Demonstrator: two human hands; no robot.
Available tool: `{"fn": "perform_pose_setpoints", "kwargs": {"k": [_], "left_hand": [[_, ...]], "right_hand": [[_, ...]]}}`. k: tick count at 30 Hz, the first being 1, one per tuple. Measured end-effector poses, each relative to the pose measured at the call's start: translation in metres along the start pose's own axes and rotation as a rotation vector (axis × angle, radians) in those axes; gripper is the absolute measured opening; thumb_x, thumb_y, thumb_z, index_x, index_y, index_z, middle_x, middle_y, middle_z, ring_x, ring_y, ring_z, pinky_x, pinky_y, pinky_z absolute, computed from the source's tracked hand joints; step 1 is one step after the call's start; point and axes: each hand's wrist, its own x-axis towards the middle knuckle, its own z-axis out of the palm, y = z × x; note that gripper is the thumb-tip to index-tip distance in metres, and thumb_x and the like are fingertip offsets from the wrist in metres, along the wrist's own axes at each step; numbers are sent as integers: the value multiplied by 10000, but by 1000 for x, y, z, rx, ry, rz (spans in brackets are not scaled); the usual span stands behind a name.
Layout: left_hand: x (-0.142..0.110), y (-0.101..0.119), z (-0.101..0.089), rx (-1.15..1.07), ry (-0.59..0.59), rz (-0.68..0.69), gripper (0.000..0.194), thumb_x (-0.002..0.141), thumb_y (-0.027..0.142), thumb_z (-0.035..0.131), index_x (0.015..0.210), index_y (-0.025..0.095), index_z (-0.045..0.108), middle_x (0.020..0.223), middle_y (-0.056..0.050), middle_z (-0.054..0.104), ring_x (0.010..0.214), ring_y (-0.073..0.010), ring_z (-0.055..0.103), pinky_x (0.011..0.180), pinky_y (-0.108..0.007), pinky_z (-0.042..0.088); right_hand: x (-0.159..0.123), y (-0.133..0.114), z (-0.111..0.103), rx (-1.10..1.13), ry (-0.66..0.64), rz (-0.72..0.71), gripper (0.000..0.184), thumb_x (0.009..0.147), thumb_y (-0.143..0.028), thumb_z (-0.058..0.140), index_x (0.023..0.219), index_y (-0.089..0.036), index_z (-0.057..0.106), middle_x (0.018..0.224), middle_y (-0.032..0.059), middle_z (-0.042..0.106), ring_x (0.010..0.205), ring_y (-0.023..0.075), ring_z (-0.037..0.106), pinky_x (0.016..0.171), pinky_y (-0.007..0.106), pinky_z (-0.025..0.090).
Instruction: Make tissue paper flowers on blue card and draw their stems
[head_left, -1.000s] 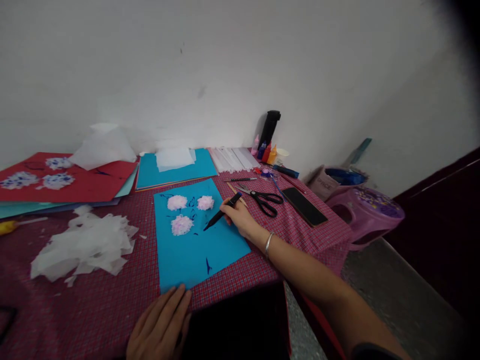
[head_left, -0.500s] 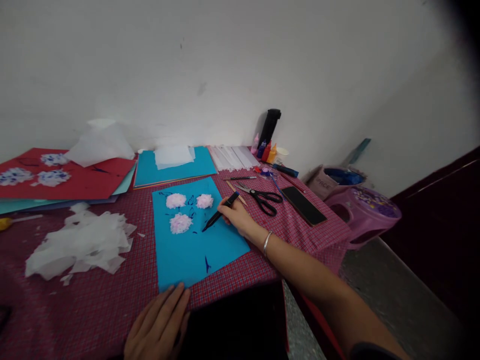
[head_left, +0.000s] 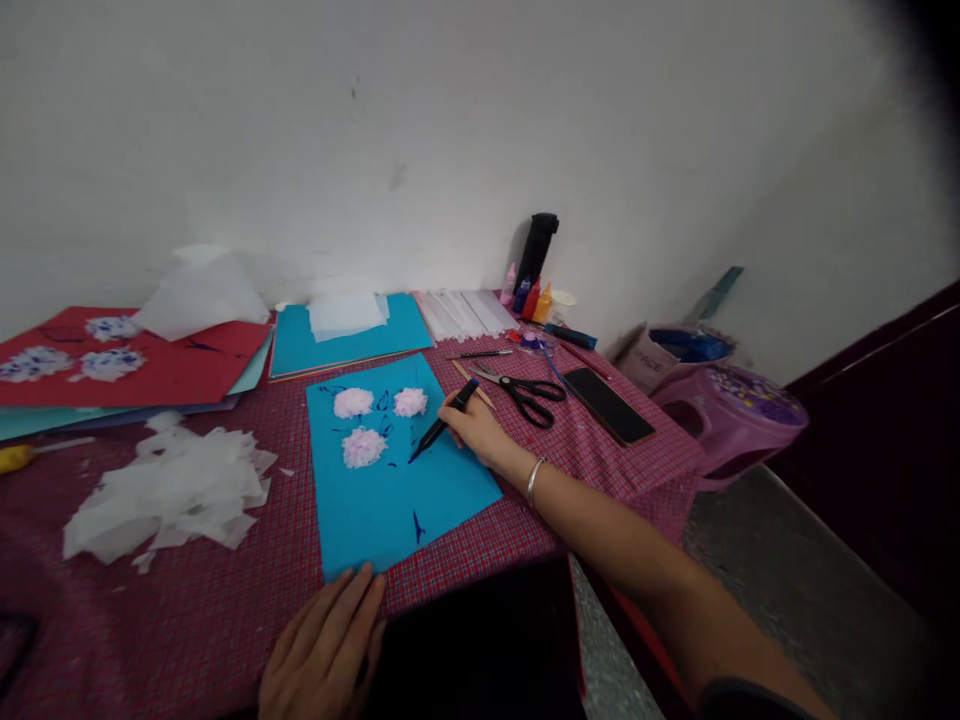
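Observation:
A blue paper sheet (head_left: 390, 490) lies on the red checked tablecloth, with three pink tissue puffs (head_left: 363, 446) and dark blue marks on it. My right hand (head_left: 476, 430) grips a black marker (head_left: 444, 421), its tip resting on the sheet just right of the puffs. My left hand (head_left: 326, 650) lies flat, fingers together, pressing the near edge of the sheet against the table.
A heap of white tissue scraps (head_left: 169, 490) lies to the left, near red paper (head_left: 150, 365) and a stack of blue sheets (head_left: 345, 335). Black scissors (head_left: 529, 392), a phone (head_left: 607, 405), paint bottles (head_left: 529, 298) and a black flask (head_left: 538, 250) lie on the right, beside a purple stool (head_left: 739, 415).
The marker tip stays at nearly the same spot on the blue sheet. The view has shifted slightly; both hands keep their places.

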Motion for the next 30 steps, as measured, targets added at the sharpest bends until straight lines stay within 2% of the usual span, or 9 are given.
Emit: {"fn": "perform_pose_setpoints", "kwargs": {"k": [6, 10, 14, 17, 21, 25, 30], "left_hand": [[-1, -1, 1, 18, 11, 8, 216, 890, 181, 554, 1052, 165, 696, 1025, -69, 743, 914, -202, 655, 879, -323, 419], [-2, -3, 2, 45, 42, 10, 210, 899, 198, 538, 1028, 176, 702, 989, -55, 752, 884, -186, 653, 856, -312, 415], [-10, -11, 5, 87, -7, 100, 247, 864, 220, 592, 1083, 160, 688, 1051, -58, 737, 932, -189, 647, 883, -311, 411], [-16, -16, 7, 118, -21, 116, 291, 838, 216, 619, 1117, 154, 675, 1083, -58, 728, 954, -192, 641, 892, -317, 411], [-19, -19, 9, 116, -17, 128, 315, 823, 204, 630, 1132, 159, 669, 1090, -49, 726, 954, -190, 642, 898, -317, 409], [-20, -21, 9, 105, -11, 147, 311, 822, 223, 636, 1126, 166, 673, 1087, -41, 727, 951, -186, 642, 905, -309, 411], [-20, -19, 8, 123, -8, 133, 298, 832, 210, 614, 1120, 162, 674, 1084, -47, 727, 948, -191, 642, 896, -316, 413]], "right_hand": [[-8, -19, -9, 188, 17, -11, 234, 714, -388, 640, 812, -187, 571, 513, -74, 442, 427, 80, 387, 403, 208, 316], [-16, -31, -17, 249, 5, -35, 283, 653, -344, 692, 878, -219, 575, 583, -69, 474, 497, 93, 451, 484, 229, 394], [-18, -28, -16, 74, 71, -138, 211, 704, -326, 646, 849, -218, 538, 554, -72, 480, 467, 107, 452, 452, 237, 371], [-15, -22, -14, -43, 170, -219, 198, 741, -347, 631, 797, -222, 488, 538, -81, 460, 444, 104, 419, 438, 236, 333], [-12, -19, -13, -116, 241, -292, 206, 751, -337, 632, 702, -218, 470, 570, -70, 432, 500, 101, 400, 486, 234, 325], [-12, -17, -10, -166, 167, -273, 192, 792, -386, 583, 737, -204, 556, 544, -52, 464, 484, 117, 425, 469, 244, 332], [-13, -13, -6, -207, 90, -225, 202, 769, -404, 612, 751, -206, 574, 541, -47, 492, 467, 120, 449, 440, 236, 335]]}}
